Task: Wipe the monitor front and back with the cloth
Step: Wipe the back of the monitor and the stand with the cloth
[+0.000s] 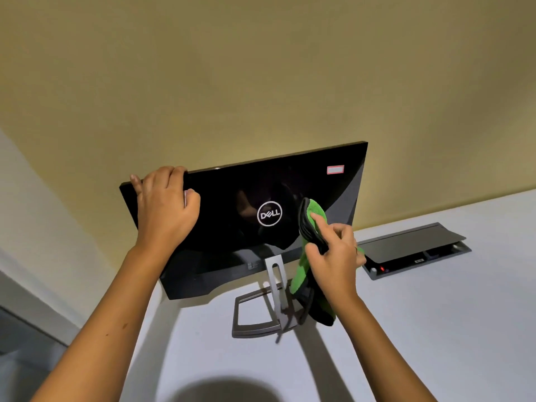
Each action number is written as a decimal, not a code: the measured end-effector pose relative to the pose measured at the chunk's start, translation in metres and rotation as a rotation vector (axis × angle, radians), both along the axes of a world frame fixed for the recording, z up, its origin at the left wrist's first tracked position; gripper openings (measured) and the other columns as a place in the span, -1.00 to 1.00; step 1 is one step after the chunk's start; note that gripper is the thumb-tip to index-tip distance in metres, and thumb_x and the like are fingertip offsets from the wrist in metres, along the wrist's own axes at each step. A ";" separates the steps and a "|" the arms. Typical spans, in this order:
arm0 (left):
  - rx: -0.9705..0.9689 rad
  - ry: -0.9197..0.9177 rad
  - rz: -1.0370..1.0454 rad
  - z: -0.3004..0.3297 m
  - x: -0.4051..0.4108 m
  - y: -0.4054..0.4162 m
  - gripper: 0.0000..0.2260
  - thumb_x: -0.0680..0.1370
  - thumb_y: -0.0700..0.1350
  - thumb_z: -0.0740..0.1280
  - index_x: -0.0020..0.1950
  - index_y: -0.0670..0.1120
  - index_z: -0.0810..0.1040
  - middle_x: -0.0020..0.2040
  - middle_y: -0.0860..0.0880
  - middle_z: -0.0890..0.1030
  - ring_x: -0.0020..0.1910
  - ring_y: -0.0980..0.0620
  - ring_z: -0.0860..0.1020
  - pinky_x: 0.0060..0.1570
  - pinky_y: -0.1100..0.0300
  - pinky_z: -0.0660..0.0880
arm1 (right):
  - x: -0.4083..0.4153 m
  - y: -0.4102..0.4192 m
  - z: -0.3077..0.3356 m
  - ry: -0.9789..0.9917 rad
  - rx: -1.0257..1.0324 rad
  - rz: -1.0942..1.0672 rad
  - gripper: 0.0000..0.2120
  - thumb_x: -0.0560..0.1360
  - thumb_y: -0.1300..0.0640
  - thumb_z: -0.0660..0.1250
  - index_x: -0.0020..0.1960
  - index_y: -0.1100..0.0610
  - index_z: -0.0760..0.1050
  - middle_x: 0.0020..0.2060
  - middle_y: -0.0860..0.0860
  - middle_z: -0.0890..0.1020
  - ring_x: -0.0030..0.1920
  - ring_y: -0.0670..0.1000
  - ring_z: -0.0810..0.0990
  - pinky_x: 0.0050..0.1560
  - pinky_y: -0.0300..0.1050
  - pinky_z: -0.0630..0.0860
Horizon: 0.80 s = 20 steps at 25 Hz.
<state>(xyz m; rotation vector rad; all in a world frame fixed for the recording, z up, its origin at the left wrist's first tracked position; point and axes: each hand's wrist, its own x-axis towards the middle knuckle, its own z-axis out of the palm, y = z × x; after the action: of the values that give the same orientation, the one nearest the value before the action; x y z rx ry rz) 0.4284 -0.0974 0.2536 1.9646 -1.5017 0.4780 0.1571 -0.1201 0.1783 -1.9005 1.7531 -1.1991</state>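
A black Dell monitor (pixel 232 198) stands on a silver stand (pixel 261 309) on the white desk, its glossy back turned toward me. My left hand (pixel 165 207) grips the top left corner of the monitor, fingers curled over its upper edge. My right hand (pixel 333 256) holds a green and black cloth (pixel 301 274) against the back of the monitor, right of the logo. The index finger presses the cloth's upper part onto the panel, and the rest of the cloth hangs down beside the stand. The screen side is hidden from me.
The white desk (pixel 435 329) runs against a yellow wall. A grey cable box (pixel 412 250) with its lid raised is set into the desk to the right of the monitor. A cable (pixel 290 320) hangs behind the stand. The desk's left edge drops off near my left forearm.
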 end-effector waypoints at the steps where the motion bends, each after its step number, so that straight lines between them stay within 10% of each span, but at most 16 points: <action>1: -0.007 0.015 0.008 0.001 -0.004 0.002 -0.69 0.51 -0.13 0.18 0.19 -0.22 0.50 0.12 -0.21 0.53 0.15 -0.26 0.43 0.37 -0.32 -0.02 | -0.006 -0.003 0.016 0.018 0.021 0.055 -0.50 0.37 0.15 0.33 0.27 -0.18 0.45 -0.02 -0.09 0.38 -0.02 -0.05 0.43 0.22 0.11 0.19; 8: 0.007 0.077 0.080 0.012 -0.031 0.028 -0.83 0.56 -0.20 0.26 0.12 -0.20 0.53 0.01 -0.18 0.55 0.04 -0.26 0.48 0.34 -0.34 0.06 | -0.013 -0.022 0.119 0.339 -0.009 0.333 -0.28 0.31 0.08 0.38 0.40 0.12 0.19 0.15 0.04 0.45 0.17 0.12 0.42 0.20 0.11 0.28; 14: -0.027 0.091 0.163 0.010 -0.063 0.062 -0.88 0.49 -0.31 0.33 0.00 -0.17 0.55 -0.14 -0.11 0.56 -0.10 -0.20 0.51 0.27 -0.40 0.16 | -0.020 -0.020 0.150 0.758 -0.104 0.498 -0.67 0.32 -0.11 0.30 -0.08 0.11 0.37 -0.09 0.01 0.32 0.11 0.12 0.31 0.08 0.06 0.20; 20: -0.063 0.119 0.187 0.008 -0.079 0.080 -0.88 0.49 -0.32 0.33 0.00 -0.18 0.56 -0.14 -0.13 0.57 -0.07 -0.21 0.52 0.31 -0.36 0.12 | -0.035 -0.023 0.137 0.847 -0.006 0.750 -0.50 0.27 -0.18 0.33 0.12 0.08 0.52 0.27 0.04 0.30 0.32 0.13 0.21 0.34 0.24 0.05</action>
<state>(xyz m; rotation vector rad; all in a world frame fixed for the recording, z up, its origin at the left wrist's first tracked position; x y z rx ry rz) 0.3492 -0.0171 0.2612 2.0558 -1.2221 0.4726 0.1225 -0.1429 0.3151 -2.9102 1.0403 -0.1142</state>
